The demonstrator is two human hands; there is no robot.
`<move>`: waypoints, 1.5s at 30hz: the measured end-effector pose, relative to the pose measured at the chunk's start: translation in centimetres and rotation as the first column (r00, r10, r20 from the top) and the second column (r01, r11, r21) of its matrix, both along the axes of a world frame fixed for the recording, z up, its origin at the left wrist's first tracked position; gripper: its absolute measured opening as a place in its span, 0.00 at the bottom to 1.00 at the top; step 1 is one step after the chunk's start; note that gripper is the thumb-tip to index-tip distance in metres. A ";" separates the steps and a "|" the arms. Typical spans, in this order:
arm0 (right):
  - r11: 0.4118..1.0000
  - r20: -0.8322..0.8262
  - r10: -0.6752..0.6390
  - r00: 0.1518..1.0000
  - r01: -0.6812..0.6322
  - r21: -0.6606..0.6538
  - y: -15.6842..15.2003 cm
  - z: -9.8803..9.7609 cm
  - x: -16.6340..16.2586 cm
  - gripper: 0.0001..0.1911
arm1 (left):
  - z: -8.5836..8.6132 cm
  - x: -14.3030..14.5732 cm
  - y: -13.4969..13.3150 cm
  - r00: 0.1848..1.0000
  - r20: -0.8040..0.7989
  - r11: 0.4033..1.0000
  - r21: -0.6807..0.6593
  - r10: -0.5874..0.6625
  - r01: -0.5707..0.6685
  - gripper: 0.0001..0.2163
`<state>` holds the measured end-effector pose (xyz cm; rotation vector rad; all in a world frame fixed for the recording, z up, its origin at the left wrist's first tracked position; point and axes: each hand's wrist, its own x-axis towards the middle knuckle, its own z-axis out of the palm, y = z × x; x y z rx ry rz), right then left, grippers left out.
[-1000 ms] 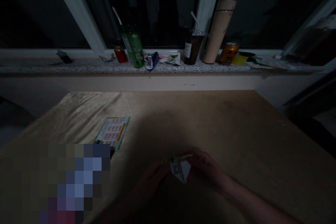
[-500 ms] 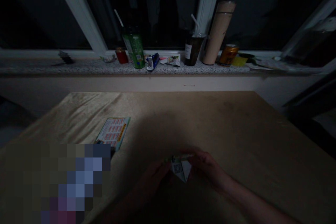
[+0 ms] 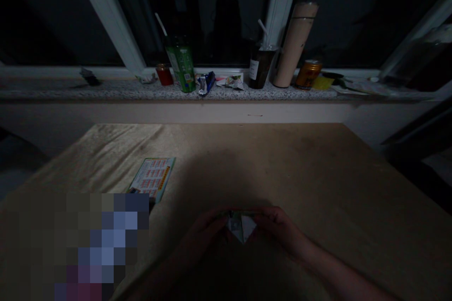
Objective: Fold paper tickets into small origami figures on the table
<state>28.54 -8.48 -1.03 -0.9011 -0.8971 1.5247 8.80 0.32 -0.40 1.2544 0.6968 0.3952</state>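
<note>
A small folded piece of paper point(image 3: 242, 228), whitish with green edges and a point facing me, is held between both hands low in the middle of the head view. My left hand point(image 3: 209, 225) grips its left side, and my right hand point(image 3: 277, 222) pinches its right side. The fingertips of both hands are partly lost in the dim light and behind the paper. Beyond the left hand, a printed sheet or card point(image 3: 152, 178) with rows of red print lies on the table point(image 3: 300, 164).
Along the granite windowsill point(image 3: 123, 90) stand a green cup point(image 3: 181, 68), a red jar point(image 3: 164, 75), a dark cup with straw point(image 3: 260, 68), a pink flask point(image 3: 295, 44) and an orange can point(image 3: 308, 75). Crumpled wrappers point(image 3: 205, 83) lie among them. A pixelated patch hides the lower left.
The folded paper has turned and its point has shifted a little left. My left hand has risen slightly, with its fingers now along the paper's far edge.
</note>
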 end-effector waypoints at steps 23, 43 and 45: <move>0.984 -0.109 -0.078 0.991 0.059 -0.168 -0.3 0.0 0.1 0.09 | 2.1 0.2 -0.6 0.990 -0.039 0.957 0.253 -0.137 0.143 0.13; 0.997 -0.052 -0.046 0.998 0.042 -0.063 -0.2 -0.4 0.0 0.17 | 2.4 0.1 -0.8 0.992 -0.086 0.955 0.273 -0.093 0.113 0.14; 0.996 -0.022 -0.071 0.997 0.070 -0.060 -0.2 -0.3 -0.2 0.19 | 2.8 0.2 -0.8 0.992 -0.049 0.956 0.266 -0.116 0.125 0.15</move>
